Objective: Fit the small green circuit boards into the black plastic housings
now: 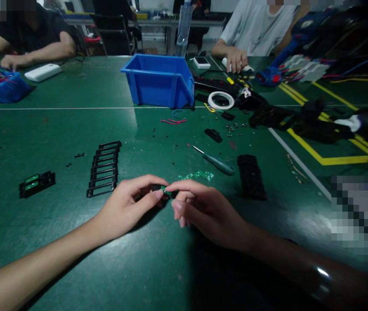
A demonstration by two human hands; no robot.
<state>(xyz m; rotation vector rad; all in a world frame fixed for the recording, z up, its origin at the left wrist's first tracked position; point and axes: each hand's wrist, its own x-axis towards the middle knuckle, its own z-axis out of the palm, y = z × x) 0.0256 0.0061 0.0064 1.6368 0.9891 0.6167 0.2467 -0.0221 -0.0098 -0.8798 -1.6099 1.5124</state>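
Observation:
A small black plastic housing with a green circuit board (165, 191) is between my two hands, above the table. My left hand (132, 205) is closed on its left end, pinching it between thumb and fingers. At its right end, the index finger of my right hand (208, 211) presses on the board, with the other fingers curled below. My fingers hide much of the housing. Just beyond lie several small green circuit boards (200, 175). A row of black frame parts (104, 168) lies to the left, and a dark block of black parts (251, 177) to the right.
A green-handled screwdriver (218, 165) lies past the boards. Farther back are a blue bin (161, 82), a roll of tape (221, 100) and loose screws (232, 128). Another black housing (37, 183) rests at left. A cordless drill (273, 73) and two co-workers are across the table.

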